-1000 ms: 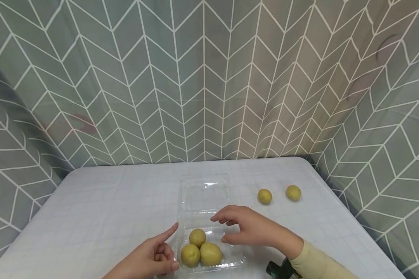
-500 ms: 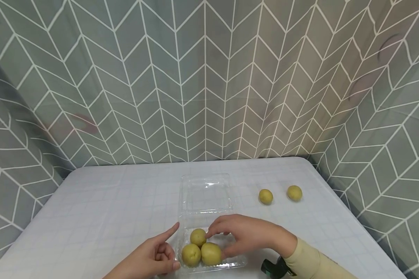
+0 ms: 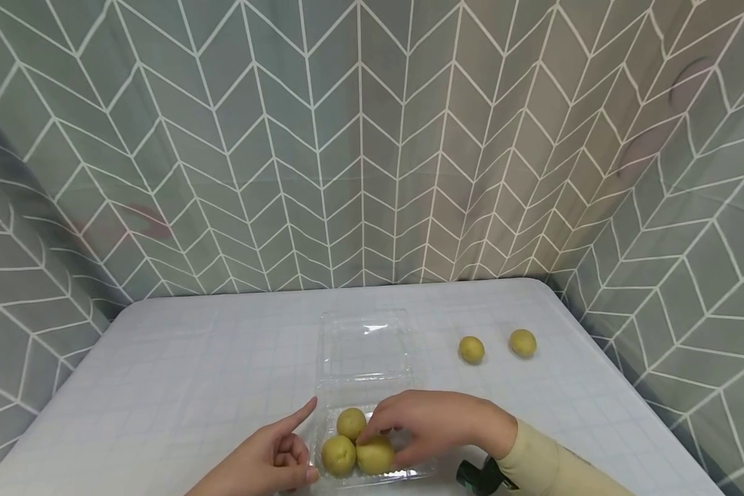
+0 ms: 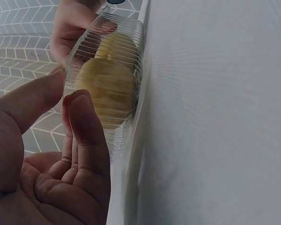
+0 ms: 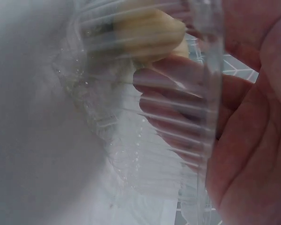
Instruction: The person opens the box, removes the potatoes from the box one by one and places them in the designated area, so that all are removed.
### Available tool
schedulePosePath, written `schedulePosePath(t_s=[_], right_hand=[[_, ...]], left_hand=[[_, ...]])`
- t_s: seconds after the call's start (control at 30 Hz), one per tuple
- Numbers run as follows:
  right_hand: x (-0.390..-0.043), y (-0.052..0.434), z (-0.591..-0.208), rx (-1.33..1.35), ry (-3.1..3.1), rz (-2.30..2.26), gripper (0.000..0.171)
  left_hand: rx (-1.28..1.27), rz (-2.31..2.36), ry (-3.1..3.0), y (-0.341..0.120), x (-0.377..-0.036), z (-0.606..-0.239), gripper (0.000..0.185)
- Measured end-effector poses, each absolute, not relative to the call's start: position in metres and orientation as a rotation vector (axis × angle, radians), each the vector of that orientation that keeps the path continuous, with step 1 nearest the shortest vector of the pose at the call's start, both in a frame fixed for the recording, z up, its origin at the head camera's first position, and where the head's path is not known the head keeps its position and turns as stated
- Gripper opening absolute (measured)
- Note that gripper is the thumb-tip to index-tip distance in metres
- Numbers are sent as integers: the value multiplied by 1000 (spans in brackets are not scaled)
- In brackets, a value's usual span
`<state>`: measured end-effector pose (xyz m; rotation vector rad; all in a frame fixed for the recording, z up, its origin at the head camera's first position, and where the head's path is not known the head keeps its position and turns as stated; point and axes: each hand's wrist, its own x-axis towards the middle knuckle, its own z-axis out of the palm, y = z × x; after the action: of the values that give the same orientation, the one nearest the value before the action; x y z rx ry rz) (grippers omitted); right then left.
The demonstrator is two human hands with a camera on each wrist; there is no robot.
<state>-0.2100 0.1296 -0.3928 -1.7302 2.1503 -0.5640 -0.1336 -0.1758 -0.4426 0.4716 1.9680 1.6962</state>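
A clear plastic clamshell box [image 3: 417, 471] lies opened on the table with three yellow round fruits in its base. My right hand [image 3: 434, 424] reaches in from the right and holds the front right fruit [image 3: 375, 456], fingertips on its far side and thumb on its near right side. Beside it sit the front left fruit [image 3: 338, 455] and the rear fruit [image 3: 350, 422]. My left hand [image 3: 269, 448] stays at the box's left side, index finger extended and thumb touching near the front corner. In the left wrist view its fingers are against the ribbed wall [image 4: 114, 140].
Two more yellow fruits, one nearer [image 3: 471, 350] and one farther right [image 3: 523, 343], lie on the white-covered table [image 3: 192, 372]. The box's lid [image 3: 366, 344] lies flat behind the base. A patterned grey curtain [image 3: 347, 172] surrounds the table's back and sides.
My right hand has come down and left from above the box, and its fingers have closed around the front right fruit. The left hand and the other fruits have stayed in place.
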Motion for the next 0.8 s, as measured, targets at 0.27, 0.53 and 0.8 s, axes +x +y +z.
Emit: schedulePosePath(t_s=[0.27, 0.53, 0.8], right_hand=[[-211, 123, -396, -1719, 2162, -526, 46], [-211, 116, -397, -1761, 2182, -456, 57], [-212, 111, -400, -1760, 2200, -405, 61]], left_hand=[[497, 1700, 1960, -177, -135, -444, 89], [496, 1701, 1945, -177, -134, -444, 90], [504, 1710, 1951, -177, -134, -444, 90]])
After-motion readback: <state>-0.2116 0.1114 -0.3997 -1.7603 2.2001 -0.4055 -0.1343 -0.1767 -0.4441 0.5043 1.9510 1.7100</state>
